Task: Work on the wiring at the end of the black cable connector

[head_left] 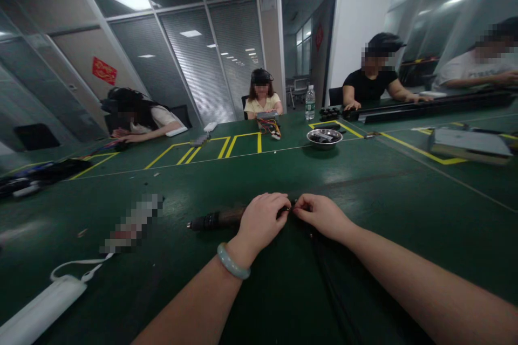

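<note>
My left hand (265, 218), with a pale green bangle (233, 262) on its wrist, is closed, its fingertips pinched together near a small dark bit. Just to its right, my right hand (324, 214) is pinched too, its fingertips almost meeting the left ones. What either hand holds is too small and dark to make out. A dark cylindrical tool like an electric screwdriver (220, 220) lies on the table, its metal tip pointing left and its right end hidden behind my left hand. Below my right hand a thin black strip or cable (329, 280) runs toward me.
On the green table (194, 291) lie a white object with a strap (48, 307) and a blurred-out item (133, 223). Farther off are a metal bowl (324, 143) of dark parts, a water bottle (309, 102), yellow tape marks and a grey box (471, 145). Several people sit around the table.
</note>
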Tool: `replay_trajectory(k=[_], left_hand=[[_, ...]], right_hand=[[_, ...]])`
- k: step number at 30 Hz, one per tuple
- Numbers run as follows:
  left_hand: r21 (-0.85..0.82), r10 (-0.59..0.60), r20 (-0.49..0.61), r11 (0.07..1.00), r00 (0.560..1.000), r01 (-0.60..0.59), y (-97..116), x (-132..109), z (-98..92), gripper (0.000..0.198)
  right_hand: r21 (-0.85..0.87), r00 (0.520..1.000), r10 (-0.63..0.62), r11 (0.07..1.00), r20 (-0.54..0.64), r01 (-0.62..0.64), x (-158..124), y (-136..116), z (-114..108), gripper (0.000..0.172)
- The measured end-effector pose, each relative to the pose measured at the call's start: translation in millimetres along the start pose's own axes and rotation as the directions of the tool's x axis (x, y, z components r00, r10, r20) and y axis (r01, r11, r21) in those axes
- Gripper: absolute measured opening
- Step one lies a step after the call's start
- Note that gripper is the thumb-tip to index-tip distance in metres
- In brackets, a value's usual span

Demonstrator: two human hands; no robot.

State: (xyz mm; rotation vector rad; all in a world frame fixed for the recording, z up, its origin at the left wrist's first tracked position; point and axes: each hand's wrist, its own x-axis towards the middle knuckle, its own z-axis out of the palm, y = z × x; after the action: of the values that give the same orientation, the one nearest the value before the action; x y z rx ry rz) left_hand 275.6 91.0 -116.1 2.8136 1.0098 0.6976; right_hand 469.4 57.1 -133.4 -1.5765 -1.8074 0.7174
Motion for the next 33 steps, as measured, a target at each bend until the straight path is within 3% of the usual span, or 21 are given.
replay_trajectory(k=[5,8,16,24,33], left_hand=[[0.015,-0.041,-0.041,0.999,0.998,0.042,-1.6,-0.3,1.9,0.018],[0.017,-0.029,-0.02,0.999,0.999,0.03,-1.7,-0.1,1.5,0.01],[0.021,-0.016,-0.022,1.0,1.0,0.016,-2.0,-0.2,2.1,0.02],[0.018,0.013,-0.002,1.0,1.0,-0.013,-3.0,-0.5,1.5,0.013],[0.018,-0.025,-0.008,1.0,1.0,0.025,-1.1,0.0,1.6,0.012]], right_hand=[[-0.002,1.0,0.004,1.0,-0.012,-0.004,-1.5,-0.8,-1.0,0.014],[-0.024,1.0,0.006,1.0,-0.013,-0.006,-1.8,-1.8,-1.9,0.014],[-0.031,1.0,0.005,1.0,-0.002,-0.005,-1.3,-3.1,-2.2,0.014],[-0.022,1.0,-0.009,1.0,-0.005,0.009,-2.0,-2.4,-1.8,0.015],[0.012,1.0,-0.01,1.0,-0.009,0.01,-0.7,1.3,0.6,0.013]])
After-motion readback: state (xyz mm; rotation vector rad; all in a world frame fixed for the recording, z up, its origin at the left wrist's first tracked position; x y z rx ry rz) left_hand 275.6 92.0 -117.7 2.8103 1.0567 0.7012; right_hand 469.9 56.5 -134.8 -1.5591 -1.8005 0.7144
